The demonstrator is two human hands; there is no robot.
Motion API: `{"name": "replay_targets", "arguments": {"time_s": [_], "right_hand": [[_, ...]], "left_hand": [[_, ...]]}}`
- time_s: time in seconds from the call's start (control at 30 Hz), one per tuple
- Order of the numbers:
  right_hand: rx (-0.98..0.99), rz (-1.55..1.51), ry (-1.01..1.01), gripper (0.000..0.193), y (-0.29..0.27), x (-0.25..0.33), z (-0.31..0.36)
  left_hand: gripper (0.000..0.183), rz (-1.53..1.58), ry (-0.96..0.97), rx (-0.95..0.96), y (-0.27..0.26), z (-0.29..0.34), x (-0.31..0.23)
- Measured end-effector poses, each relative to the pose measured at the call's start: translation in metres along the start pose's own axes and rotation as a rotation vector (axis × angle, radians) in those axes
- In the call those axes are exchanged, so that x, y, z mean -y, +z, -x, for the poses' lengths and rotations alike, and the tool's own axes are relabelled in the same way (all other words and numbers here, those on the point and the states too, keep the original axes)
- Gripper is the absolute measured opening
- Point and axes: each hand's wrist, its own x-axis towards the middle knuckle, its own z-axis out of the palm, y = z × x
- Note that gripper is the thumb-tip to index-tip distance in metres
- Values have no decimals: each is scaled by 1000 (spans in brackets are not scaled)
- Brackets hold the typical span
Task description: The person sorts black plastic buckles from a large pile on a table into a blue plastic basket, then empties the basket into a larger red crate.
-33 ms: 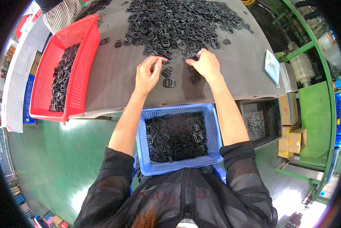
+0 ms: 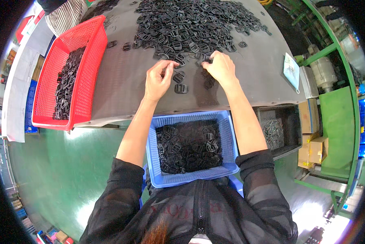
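A big heap of black plastic buckles [image 2: 182, 30] spreads over the grey table. At its near edge my right hand [image 2: 222, 67] is closed, thumb and fingertips on a black buckle [image 2: 204, 59] beside the heap. More dark pieces lie in shade just below those fingers. My left hand [image 2: 159, 79] hovers to the left, its thumb and fingers pinched together; what they hold, if anything, is too small to make out. Two loose buckles [image 2: 181, 88] lie on the table between my hands. Below, a blue basket [image 2: 150, 150] holds many buckles.
A red basket [image 2: 101, 49] of black buckles stands on the table's left side. Under the right edge is a dark tray [image 2: 290, 142] with small metal pieces. A light-blue pouch [image 2: 291, 73] lies at the right edge. A person's striped garment [image 2: 66, 17] shows at far left.
My right hand has shifted very slightly at the heap's edge, its fingertips a little closer in. My left hand and the baskets look the same.
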Motion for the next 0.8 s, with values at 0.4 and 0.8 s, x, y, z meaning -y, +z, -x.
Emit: {"name": "replay_targets", "arguments": {"time_s": [0.4, 0.8], "right_hand": [[230, -859, 184, 25, -20, -56, 5], [-173, -254, -263, 25, 3, 0, 26]], "left_hand": [[17, -26, -54, 40, 0, -1, 5], [11, -228, 72, 42, 2, 2, -3]]}}
